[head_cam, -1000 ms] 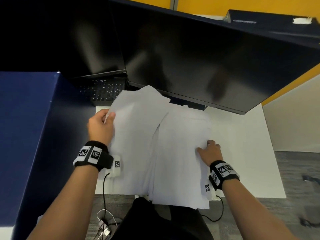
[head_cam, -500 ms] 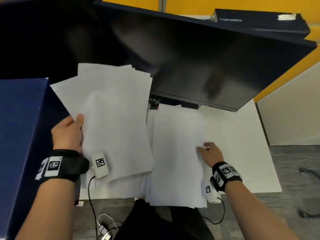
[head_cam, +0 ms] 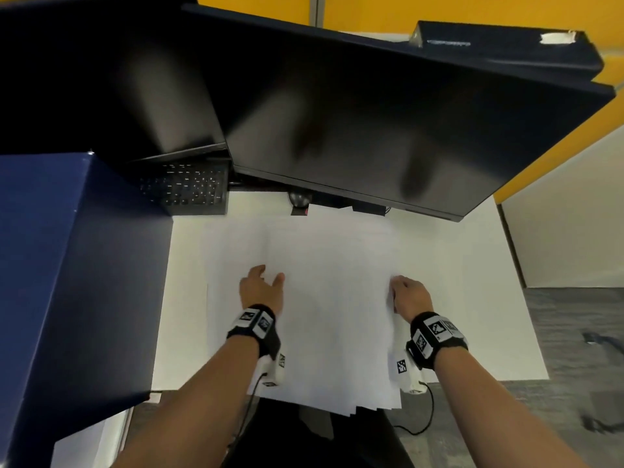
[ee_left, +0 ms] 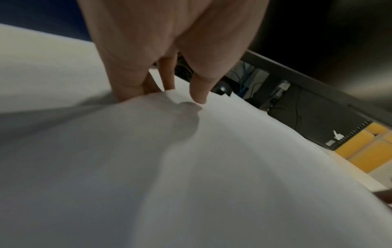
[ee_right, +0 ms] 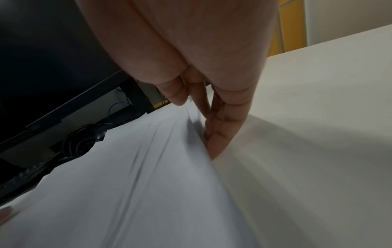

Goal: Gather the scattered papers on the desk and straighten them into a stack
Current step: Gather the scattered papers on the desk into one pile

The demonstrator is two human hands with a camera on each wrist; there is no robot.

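A moment ago your left hand (head_cam: pixel 261 287) held a bundle of sheets up in the air, near the laptop (head_cam: pixel 184 187). Now that bundle lies down on the papers (head_cam: pixel 324 298), so all sheets are together in one heap on the desk (head_cam: pixel 472 282), in front of the monitor (head_cam: pixel 354 130). This means the gathering part looks nearly done, and the straightening is what remains.

Your left hand now rests on the left part of the heap. In the left wrist view its fingers (ee_left: pixel 198 90) are straight and press the top sheet; they grip nothing. Your right hand (head_cam: pixel 410 293) stayed at the right edge of the heap. In the right wrist view its thumb is above the sheet edges and the fingers (ee_right: pixel 220 127) are under them, so it pinches that edge.

The heap is not square yet (some sheets stick out to the left and over the near desk edge). I think the next step is to push both sides inward, then tap the edges. Take care that the overhanging sheets do not slide to the floor.
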